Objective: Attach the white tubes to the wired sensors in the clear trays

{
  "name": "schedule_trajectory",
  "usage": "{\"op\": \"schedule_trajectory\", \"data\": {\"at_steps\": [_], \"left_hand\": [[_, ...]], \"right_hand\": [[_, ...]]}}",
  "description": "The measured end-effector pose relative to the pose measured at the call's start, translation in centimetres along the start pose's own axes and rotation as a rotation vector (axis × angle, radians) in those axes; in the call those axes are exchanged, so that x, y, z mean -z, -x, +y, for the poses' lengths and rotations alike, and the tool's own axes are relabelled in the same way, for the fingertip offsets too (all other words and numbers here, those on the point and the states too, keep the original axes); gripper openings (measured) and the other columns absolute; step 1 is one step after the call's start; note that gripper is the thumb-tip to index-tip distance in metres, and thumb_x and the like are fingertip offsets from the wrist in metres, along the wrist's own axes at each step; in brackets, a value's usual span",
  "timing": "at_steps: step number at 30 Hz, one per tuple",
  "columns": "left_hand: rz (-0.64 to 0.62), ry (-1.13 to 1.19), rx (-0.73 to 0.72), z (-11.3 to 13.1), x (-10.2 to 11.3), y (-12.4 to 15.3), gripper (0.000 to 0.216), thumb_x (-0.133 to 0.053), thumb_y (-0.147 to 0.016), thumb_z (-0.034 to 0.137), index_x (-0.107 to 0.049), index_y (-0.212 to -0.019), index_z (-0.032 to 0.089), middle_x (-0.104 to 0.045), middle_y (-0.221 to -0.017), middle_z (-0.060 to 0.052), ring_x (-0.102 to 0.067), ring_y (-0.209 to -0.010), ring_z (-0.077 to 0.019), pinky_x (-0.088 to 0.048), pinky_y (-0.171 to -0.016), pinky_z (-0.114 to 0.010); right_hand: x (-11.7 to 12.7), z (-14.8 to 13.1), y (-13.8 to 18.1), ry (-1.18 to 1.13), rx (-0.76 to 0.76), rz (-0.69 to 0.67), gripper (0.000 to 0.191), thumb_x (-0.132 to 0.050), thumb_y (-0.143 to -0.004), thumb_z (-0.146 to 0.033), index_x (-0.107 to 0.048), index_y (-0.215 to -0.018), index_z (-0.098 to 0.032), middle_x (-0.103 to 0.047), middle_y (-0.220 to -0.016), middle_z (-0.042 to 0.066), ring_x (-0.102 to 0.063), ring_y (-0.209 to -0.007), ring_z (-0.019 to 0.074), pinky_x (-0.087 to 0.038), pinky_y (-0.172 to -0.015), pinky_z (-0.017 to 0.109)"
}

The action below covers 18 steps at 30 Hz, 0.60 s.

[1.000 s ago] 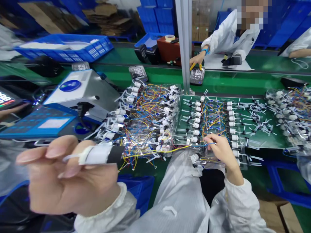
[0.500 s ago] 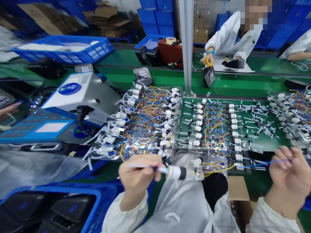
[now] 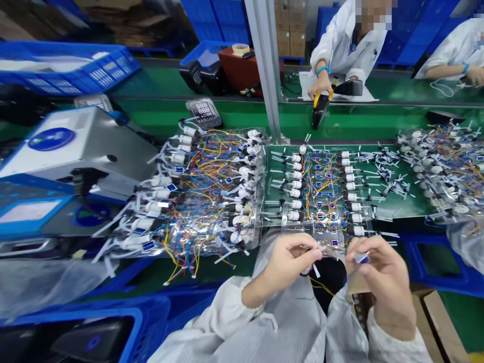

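Observation:
In front of my lap, my left hand (image 3: 287, 259) pinches a thin white tube (image 3: 316, 271) between thumb and fingers. The rest of what hangs below it is mostly hidden. To its right, my right hand (image 3: 381, 275) is closed on a small blue-and-silver part (image 3: 362, 258), with a thin wire trailing down from it. Yellow wires (image 3: 321, 287) hang between the hands. Just beyond lies a clear plastic tray (image 3: 274, 227) with rows of small white-and-black motors (image 3: 295, 216), coloured wires and blue parts.
Another wire-filled tray (image 3: 204, 237) lies to the left, beside a grey machine (image 3: 113, 166). Loose white tube pieces (image 3: 389, 174) are scattered at right. A metal post (image 3: 266, 75) rises behind. Across the bench a co-worker (image 3: 340, 55) holds a black device.
My right hand has come inward from the far right, and my left hand has moved right, bringing them close together. The white-and-black motor by my left hand is now mostly hidden. The view has shifted.

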State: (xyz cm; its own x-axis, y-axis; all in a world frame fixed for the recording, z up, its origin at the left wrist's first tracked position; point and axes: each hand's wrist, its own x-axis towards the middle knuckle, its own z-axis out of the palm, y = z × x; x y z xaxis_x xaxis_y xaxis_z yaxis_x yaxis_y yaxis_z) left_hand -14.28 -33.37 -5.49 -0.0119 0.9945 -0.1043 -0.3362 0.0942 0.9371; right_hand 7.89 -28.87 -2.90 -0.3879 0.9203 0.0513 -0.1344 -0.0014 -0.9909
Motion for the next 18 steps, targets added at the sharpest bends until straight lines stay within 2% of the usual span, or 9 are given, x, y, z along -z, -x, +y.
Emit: {"op": "schedule_trajectory", "data": {"at_steps": [3, 5, 9, 12, 14, 18], "left_hand": [[-0.029, -0.017, 0.012, 0.1, 0.3, 0.3, 0.038, -0.081, -0.087, 0.051, -0.076, -0.087, 0.013, -0.073, -0.077, -0.007, -0.062, -0.055, -0.0116, -0.049, -0.047, -0.020], [-0.011, -0.044, -0.034, 0.2, 0.6, 0.5, 0.033, -0.080, -0.089, 0.047, -0.078, -0.090, 0.014, -0.074, -0.081, -0.008, -0.062, -0.055, -0.0107, -0.051, -0.051, -0.021], [0.080, -0.201, -0.190, 0.4, 1.2, 0.7, 0.025, -0.080, -0.090, 0.040, -0.080, -0.084, 0.015, -0.075, -0.080, -0.009, -0.067, -0.067, -0.0151, -0.053, -0.060, -0.024], [0.104, -0.310, -0.277, 0.6, 1.5, 0.6, 0.022, -0.079, -0.092, 0.037, -0.081, -0.083, 0.017, -0.076, -0.078, -0.008, -0.070, -0.071, -0.0171, -0.056, -0.066, -0.026], [0.105, -0.363, -0.325, 0.7, 1.6, 0.5, 0.019, -0.078, -0.093, 0.035, -0.082, -0.085, 0.018, -0.077, -0.079, -0.008, -0.070, -0.071, -0.0168, -0.056, -0.066, -0.026], [0.101, -0.429, -0.391, 0.6, 1.7, 0.5, 0.014, -0.078, -0.093, 0.031, -0.083, -0.088, 0.019, -0.078, -0.080, -0.008, -0.071, -0.071, -0.0163, -0.057, -0.065, -0.025]], "right_hand": [[-2.0, 0.7, -0.8, -0.064, 0.013, -0.184, 0.014, -0.076, -0.093, -0.022, -0.079, -0.105, -0.028, -0.073, -0.097, 0.006, -0.076, -0.085, 0.0216, -0.066, -0.078, 0.039], [-3.2, 1.2, -1.1, -0.070, -0.027, -0.218, 0.018, -0.072, -0.096, -0.020, -0.080, -0.110, -0.028, -0.070, -0.108, 0.006, -0.077, -0.079, 0.0184, -0.067, -0.072, 0.036], [-4.6, 1.9, -1.4, -0.115, -0.098, -0.117, 0.020, -0.075, -0.095, -0.023, -0.076, -0.115, -0.027, -0.070, -0.101, 0.005, -0.074, -0.069, 0.0148, -0.062, -0.054, 0.026], [-4.8, 2.1, -1.5, -0.078, -0.054, -0.108, 0.011, -0.072, -0.097, -0.024, -0.078, -0.106, -0.027, -0.069, -0.101, 0.005, -0.073, -0.071, 0.0155, -0.064, -0.059, 0.029], [-4.8, 2.3, -1.4, -0.024, -0.018, -0.117, 0.013, -0.069, -0.099, -0.023, -0.080, -0.104, -0.027, -0.068, -0.107, 0.006, -0.072, -0.072, 0.0147, -0.065, -0.063, 0.031], [-4.8, 2.5, -1.3, -0.041, -0.005, -0.071, 0.012, -0.073, -0.096, -0.022, -0.079, -0.104, -0.027, -0.068, -0.103, 0.006, -0.069, -0.066, 0.0131, -0.063, -0.056, 0.028]]}}
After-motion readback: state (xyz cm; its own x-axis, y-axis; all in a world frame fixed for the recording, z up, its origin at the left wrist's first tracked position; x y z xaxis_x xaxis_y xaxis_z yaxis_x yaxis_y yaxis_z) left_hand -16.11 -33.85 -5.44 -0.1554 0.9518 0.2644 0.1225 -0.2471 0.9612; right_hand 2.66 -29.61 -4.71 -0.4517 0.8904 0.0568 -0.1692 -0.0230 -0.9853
